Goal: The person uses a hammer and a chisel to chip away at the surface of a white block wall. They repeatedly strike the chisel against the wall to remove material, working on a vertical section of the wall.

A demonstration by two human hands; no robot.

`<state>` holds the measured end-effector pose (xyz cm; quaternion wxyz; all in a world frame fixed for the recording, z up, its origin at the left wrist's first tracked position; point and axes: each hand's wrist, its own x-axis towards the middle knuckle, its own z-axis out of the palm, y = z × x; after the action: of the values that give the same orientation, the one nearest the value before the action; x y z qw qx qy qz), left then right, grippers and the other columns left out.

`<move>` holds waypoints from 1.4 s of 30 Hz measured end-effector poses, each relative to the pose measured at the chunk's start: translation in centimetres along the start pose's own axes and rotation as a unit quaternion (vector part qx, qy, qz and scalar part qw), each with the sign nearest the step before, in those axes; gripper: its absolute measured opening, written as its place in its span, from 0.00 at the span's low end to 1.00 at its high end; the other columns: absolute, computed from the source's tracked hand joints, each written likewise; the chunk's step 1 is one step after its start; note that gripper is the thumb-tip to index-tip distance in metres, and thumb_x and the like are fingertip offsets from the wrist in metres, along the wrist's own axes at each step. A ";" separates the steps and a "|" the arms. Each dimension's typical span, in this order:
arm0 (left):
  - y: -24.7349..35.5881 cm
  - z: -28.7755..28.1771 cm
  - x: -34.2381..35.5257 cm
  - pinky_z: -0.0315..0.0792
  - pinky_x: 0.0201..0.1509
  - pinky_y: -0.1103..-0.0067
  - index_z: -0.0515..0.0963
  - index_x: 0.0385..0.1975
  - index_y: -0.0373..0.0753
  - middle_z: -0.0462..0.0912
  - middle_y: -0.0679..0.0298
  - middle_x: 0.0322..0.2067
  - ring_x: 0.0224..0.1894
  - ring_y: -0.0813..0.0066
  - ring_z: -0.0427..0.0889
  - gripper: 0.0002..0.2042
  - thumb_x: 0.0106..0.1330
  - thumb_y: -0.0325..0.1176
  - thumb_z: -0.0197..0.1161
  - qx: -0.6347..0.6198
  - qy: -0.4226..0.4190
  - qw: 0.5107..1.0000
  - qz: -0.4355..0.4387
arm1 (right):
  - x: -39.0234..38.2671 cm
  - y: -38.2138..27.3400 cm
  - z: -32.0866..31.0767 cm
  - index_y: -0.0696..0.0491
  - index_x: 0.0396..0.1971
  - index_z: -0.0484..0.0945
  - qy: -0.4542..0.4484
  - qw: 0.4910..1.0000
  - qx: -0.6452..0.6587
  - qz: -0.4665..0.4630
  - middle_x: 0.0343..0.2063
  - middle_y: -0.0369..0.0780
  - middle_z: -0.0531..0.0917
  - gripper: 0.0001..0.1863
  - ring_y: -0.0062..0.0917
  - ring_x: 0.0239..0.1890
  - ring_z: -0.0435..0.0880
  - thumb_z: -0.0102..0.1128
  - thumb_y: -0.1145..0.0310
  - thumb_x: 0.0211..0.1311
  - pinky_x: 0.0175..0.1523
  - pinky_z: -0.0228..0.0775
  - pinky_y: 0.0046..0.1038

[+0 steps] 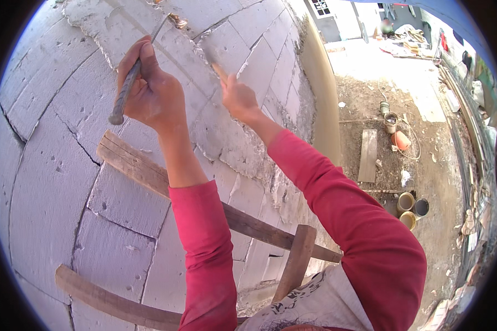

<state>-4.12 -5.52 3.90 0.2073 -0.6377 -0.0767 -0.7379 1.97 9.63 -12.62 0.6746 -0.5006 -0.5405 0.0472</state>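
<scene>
My left hand is closed around a ribbed steel rod chisel. The chisel's thick end juts toward me, and its thin far end meets the rough mortar strip on the pale block wall. To the right of it, my right hand grips a hammer by its wooden handle. The hammer's head is smeared by motion, close to the wall and apart from the chisel. A chipped groove runs down the wall between and below my hands.
Wooden bars cross below my arms, with an upright piece against one. Right of the wall's edge lies a dirt yard far below, with several buckets, an orange container and a plank. Long poles line the far right.
</scene>
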 end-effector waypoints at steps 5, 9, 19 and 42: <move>0.7 -0.7 -0.1 0.79 0.45 0.80 0.81 0.37 0.27 0.88 0.55 0.37 0.38 0.71 0.87 0.04 0.69 0.21 0.62 0.036 0.001 0.998 -0.059 | 0.2 -1.1 -0.7 0.58 0.40 0.67 -0.034 0.999 -0.018 0.017 0.28 0.55 0.84 0.15 0.53 0.31 0.85 0.50 0.58 0.74 0.38 0.77 0.50; -0.4 -1.1 -0.3 0.79 0.45 0.81 0.81 0.37 0.27 0.88 0.55 0.37 0.39 0.71 0.86 0.04 0.69 0.22 0.63 -0.007 0.015 0.999 -0.027 | -1.0 -2.8 -1.5 0.60 0.40 0.69 -0.008 1.000 0.016 -0.019 0.29 0.57 0.85 0.17 0.53 0.36 0.86 0.49 0.57 0.74 0.43 0.77 0.49; 0.1 -1.6 0.0 0.79 0.46 0.81 0.81 0.36 0.26 0.87 0.55 0.37 0.39 0.71 0.87 0.03 0.69 0.20 0.62 0.004 0.024 0.998 -0.050 | -1.2 -1.6 -1.9 0.59 0.43 0.69 -0.030 0.999 0.026 0.007 0.29 0.56 0.85 0.17 0.54 0.34 0.86 0.50 0.58 0.74 0.44 0.77 0.51; 0.9 3.3 -9.4 0.78 0.38 0.65 0.74 0.37 0.39 0.84 0.59 0.37 0.43 0.57 0.84 0.12 0.53 0.19 0.58 0.202 -0.419 0.882 0.072 | -14.3 2.1 -14.8 0.59 0.40 0.76 0.023 0.939 0.280 0.198 0.15 0.34 0.70 0.23 0.17 0.17 0.68 0.44 0.52 0.79 0.23 0.60 0.25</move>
<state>0.19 -3.10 -4.85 0.3330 -0.8353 -0.2579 -0.3535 8.52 -7.25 -22.64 0.7764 -0.3897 -0.3799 0.3178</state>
